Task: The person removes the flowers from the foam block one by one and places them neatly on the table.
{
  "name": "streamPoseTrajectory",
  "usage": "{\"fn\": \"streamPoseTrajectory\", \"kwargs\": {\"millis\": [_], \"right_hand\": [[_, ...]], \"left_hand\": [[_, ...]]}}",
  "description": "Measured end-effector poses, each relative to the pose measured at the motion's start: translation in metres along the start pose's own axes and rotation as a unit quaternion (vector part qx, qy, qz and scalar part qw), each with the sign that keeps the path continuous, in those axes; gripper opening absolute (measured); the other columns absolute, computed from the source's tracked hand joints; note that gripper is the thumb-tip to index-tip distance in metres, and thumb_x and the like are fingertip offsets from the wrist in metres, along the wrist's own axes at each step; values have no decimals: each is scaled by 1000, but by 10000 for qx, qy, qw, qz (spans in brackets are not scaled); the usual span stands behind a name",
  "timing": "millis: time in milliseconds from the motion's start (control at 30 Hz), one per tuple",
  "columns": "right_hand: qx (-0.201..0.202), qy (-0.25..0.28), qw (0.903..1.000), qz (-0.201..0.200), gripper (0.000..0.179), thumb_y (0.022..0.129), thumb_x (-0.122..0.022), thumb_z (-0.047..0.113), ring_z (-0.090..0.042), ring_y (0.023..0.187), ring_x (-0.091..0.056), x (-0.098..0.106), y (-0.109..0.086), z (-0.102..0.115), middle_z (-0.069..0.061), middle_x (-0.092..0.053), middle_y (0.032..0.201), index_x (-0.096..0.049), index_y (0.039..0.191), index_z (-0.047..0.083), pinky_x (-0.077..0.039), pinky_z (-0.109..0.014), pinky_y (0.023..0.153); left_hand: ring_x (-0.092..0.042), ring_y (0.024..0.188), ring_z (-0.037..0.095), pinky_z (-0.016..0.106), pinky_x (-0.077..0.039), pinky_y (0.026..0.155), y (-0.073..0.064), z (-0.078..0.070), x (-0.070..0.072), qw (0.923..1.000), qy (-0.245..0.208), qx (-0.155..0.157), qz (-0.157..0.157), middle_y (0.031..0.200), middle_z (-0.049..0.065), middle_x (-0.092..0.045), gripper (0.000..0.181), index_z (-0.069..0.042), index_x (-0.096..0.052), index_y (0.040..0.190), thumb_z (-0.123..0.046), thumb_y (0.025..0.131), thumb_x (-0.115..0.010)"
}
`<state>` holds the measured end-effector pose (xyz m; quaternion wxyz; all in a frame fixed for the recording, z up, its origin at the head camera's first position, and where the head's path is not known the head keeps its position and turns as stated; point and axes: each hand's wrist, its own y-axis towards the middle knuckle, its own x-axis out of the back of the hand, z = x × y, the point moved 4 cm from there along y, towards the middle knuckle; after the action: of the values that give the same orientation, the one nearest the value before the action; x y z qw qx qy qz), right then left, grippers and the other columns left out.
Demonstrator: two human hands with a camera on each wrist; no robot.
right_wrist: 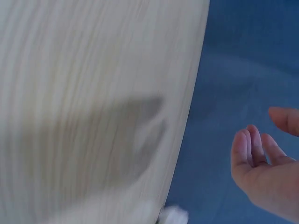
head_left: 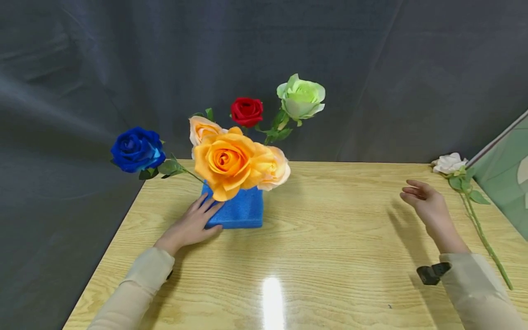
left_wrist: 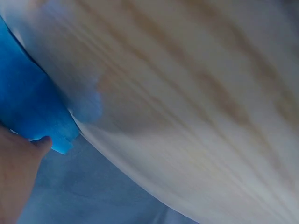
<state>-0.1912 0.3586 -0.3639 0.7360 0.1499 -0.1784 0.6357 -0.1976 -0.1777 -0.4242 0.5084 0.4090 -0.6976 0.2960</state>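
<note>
My left hand rests on the left side of a blue foam block, fingers spread over it and the thumb along its front edge. The left wrist view shows the thumb against the blue foam. Several artificial roses rise over the block: a large orange rose in front, peach roses beside it, a red rose, a light green rose and a blue rose leaning left. Above the table at right, my right hand has loosely bent fingers with nothing in them.
A white rose with a long green stem lies at the table's right side, just beyond my right hand. Behind it leans a green panel. Dark cloth hangs along the back of the wooden table.
</note>
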Motion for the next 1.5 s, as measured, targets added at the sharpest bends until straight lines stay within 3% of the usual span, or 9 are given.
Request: {"fn": "streamPoseTrajectory", "kwargs": {"millis": [67,133,200,333,567,867,1100,1333,1500], "right_hand": [[45,-70,9995,298,44,100,-48,14,21,83,-51,-17,1,8,35,-50,91,-39,142,8,-45,-1,73],[97,42,9986,514,53,100,-44,12,20,85,-51,-34,1,15,33,-50,94,-27,147,-7,-46,-2,76],[123,184,9975,675,54,101,-41,10,20,87,-51,-50,1,22,30,-50,96,-22,147,-10,-46,-4,78],[42,678,9926,1003,52,102,-37,10,16,91,-53,-79,-3,35,25,-52,99,-20,147,-9,-47,-6,81],[-259,1839,9727,1391,49,102,-41,16,7,96,-57,-122,-3,53,21,-59,98,-28,145,-5,-48,-10,86],[-299,2032,9638,1700,48,101,-41,10,6,94,-59,-164,-5,77,16,-60,98,-30,143,-12,-48,-12,86],[-188,1867,9626,1953,46,101,-40,10,3,95,-58,-188,-7,91,6,-59,106,-33,142,-11,-48,-17,91],[-46,1655,9643,2068,43,101,-41,8,2,94,-57,-208,-7,102,-20,-54,127,-38,141,-8,-46,-34,102],[56,1744,9614,2125,42,98,-42,3,-2,95,-58,-221,-9,108,-25,-54,128,-40,138,-10,-49,-27,95]], "left_hand": [[-7,147,42,62,-22,114,2,-1,-1,10000,-60,22,69,159,16,-20,70,-16,-30,152,-43,93,-57],[-5,148,42,62,-23,113,3,-2,-1,9998,-143,57,100,160,17,-16,71,-18,-27,152,-43,93,-57],[-4,148,43,63,-24,113,4,-2,-1,9997,-198,60,93,160,19,-14,72,-17,-26,153,-42,93,-57],[-2,147,44,63,-23,113,4,-2,-2,9997,-205,64,93,160,20,-13,73,-15,-24,153,-40,93,-57],[1,146,47,64,-25,111,1,-1,-4,9998,-178,73,90,160,23,-9,71,-12,-23,153,-38,95,-56],[5,146,46,65,-25,110,-2,-1,-6,9988,-414,184,172,160,23,-6,69,-12,-21,153,-35,97,-54],[6,146,47,65,-18,113,0,-6,-6,9974,-699,137,75,160,24,-4,68,-8,-23,153,-33,97,-54],[6,144,50,66,-16,113,2,-13,-8,9958,-892,160,-150,157,29,-7,68,-3,-25,151,-28,97,-56],[7,143,53,68,-16,111,4,-22,-9,9940,-1042,268,-217,156,32,-5,68,0,-24,150,-27,97,-56]]}}
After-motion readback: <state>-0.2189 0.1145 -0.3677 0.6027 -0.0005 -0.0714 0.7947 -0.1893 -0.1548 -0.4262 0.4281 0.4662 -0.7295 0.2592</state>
